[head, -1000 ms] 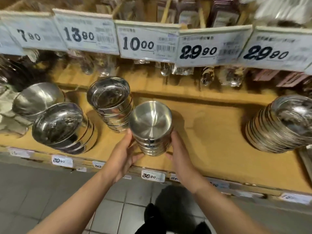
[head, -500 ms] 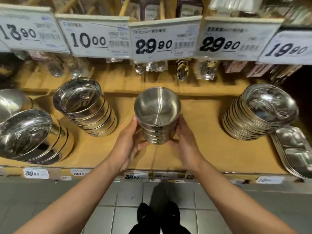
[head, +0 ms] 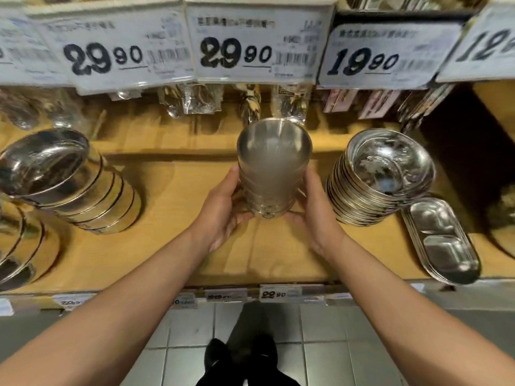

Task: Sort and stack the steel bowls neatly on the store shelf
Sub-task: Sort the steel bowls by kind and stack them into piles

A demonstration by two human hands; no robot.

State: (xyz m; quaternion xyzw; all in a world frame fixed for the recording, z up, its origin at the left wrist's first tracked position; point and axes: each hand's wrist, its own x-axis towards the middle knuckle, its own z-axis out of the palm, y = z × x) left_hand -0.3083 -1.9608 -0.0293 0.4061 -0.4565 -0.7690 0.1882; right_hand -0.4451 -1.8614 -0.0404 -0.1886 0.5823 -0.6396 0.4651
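Note:
A stack of small matte steel bowls [head: 271,174] is held over the middle of the wooden shelf [head: 195,246], leaning back with its open side toward me. My left hand [head: 223,210] grips its left side and my right hand [head: 316,210] grips its right side, fingers curled under the bottom. To the right leans a stack of shiny shallow bowls [head: 376,176]. On the left leans a stack of larger shiny bowls [head: 69,179], and another stack [head: 19,246] is cut off by the left edge.
Divided steel trays [head: 443,240] lean at the right front of the shelf. Price signs [head: 259,40] hang from the shelf above, with packaged spoons [head: 195,101] behind them. Small price labels [head: 274,294] line the shelf's front edge. Tiled floor and my feet are below.
The held stack has travelled rightward along the shelf and further in, now close to the shallow bowl stack. The view has shifted right; the leftmost stacks have slid out of frame.

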